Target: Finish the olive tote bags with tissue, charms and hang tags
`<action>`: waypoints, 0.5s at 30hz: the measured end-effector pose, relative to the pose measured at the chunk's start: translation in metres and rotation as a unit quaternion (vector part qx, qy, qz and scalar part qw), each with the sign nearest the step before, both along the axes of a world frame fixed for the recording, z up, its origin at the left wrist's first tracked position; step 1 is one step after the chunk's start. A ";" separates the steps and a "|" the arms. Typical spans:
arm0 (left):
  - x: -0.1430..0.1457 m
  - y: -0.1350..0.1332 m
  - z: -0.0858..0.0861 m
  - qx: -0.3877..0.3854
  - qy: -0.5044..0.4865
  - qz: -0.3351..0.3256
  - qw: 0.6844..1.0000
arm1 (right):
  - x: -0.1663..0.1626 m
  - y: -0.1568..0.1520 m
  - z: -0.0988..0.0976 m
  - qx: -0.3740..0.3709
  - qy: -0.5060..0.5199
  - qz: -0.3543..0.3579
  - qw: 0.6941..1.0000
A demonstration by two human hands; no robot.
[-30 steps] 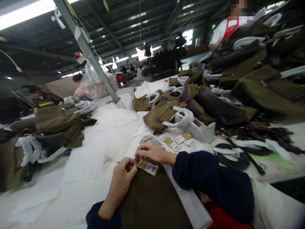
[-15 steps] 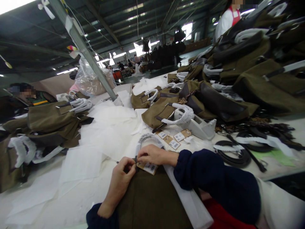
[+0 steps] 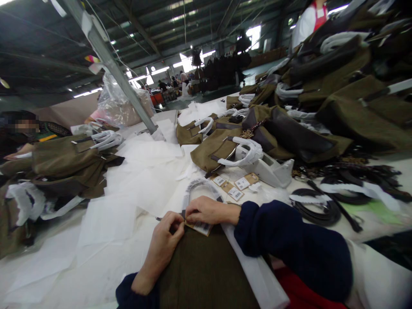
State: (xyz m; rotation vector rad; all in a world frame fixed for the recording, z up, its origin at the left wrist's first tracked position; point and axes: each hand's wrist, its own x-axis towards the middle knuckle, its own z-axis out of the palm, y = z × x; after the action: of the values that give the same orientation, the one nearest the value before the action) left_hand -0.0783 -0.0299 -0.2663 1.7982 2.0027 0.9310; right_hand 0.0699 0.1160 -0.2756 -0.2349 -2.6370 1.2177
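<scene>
Although a tag point(image 3: 203, 228) lay on the olive bag point(image 3: 209, 270) beneath the right hand point(image 3: 204, 210), work there looked unfinished, the left hand point(image 3: 166, 234) close beside it, both curled but their grip impossible to tell, with loose tags point(image 3: 236, 194) beyond.

From where I stand, daylight glares through a far window point(image 3: 254, 37) under dark roof beams point(image 3: 229, 19). Strip lights point(image 3: 161, 71) glow; a metal post point(image 3: 126, 87) leans above the pale worktop point(image 3: 107, 268).
</scene>
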 end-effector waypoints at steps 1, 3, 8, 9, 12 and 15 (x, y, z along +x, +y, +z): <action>0.000 0.000 0.000 0.000 0.002 -0.003 1.000 | 0.000 0.000 0.000 0.000 -0.003 0.002 1.000; 0.000 0.000 -0.001 -0.001 0.008 -0.007 1.000 | 0.000 0.001 0.000 0.000 -0.008 0.007 1.000; -0.001 0.001 -0.003 -0.006 0.011 -0.011 1.000 | 0.001 0.002 0.000 0.005 -0.013 0.007 1.000; -0.001 0.001 -0.003 -0.006 0.011 -0.011 1.000 | 0.001 0.002 0.000 0.006 -0.014 0.006 1.000; -0.002 0.000 -0.004 -0.009 0.015 -0.016 1.000 | 0.001 0.001 -0.001 0.007 -0.021 0.005 1.000; -0.002 0.000 -0.004 -0.011 0.025 -0.026 0.999 | 0.000 0.001 -0.001 0.015 -0.026 0.006 1.000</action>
State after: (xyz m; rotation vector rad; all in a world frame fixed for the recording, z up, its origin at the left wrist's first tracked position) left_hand -0.0804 -0.0302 -0.2701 1.8690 1.9787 0.8525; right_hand 0.0701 0.1168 -0.2766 -0.2486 -2.7031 1.1918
